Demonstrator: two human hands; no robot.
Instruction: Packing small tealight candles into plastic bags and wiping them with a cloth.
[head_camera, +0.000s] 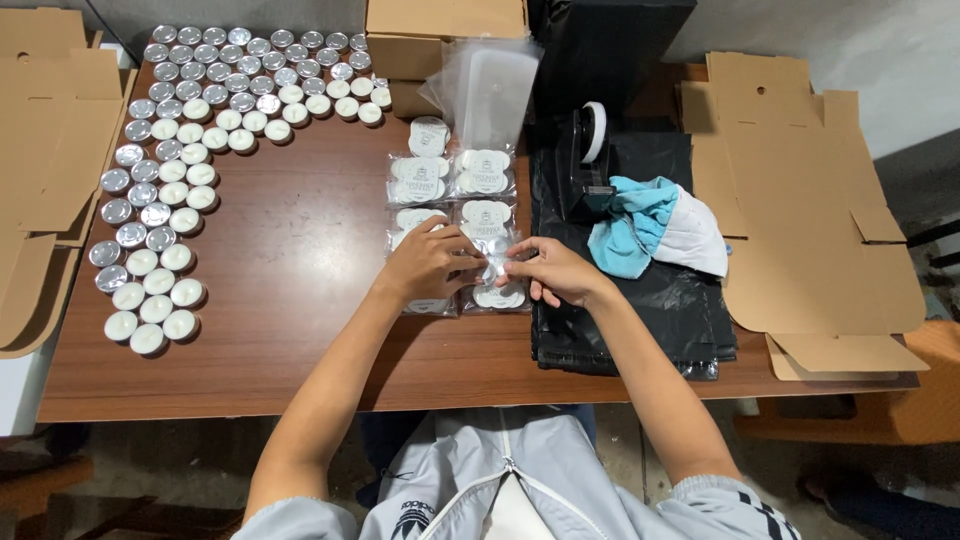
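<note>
My left hand (428, 262) and my right hand (556, 270) meet over a clear plastic packet of tealights (496, 268) in the middle of the brown table (300, 330). Both hands pinch the packet's crinkled top between fingertips. Under and around them lie several sealed packets of white tealights (420, 180), set in two columns. What my fingers pinch exactly is partly hidden by glare on the plastic.
Many loose tealights in silver cups (165, 170) curve along the table's left and back. A stack of black plastic bags (640, 310), a tape dispenser (590, 150) and a blue-white cloth (655, 225) lie right. Flat cardboard (810, 200) flanks both sides; boxes and clear bags (490, 90) stand behind.
</note>
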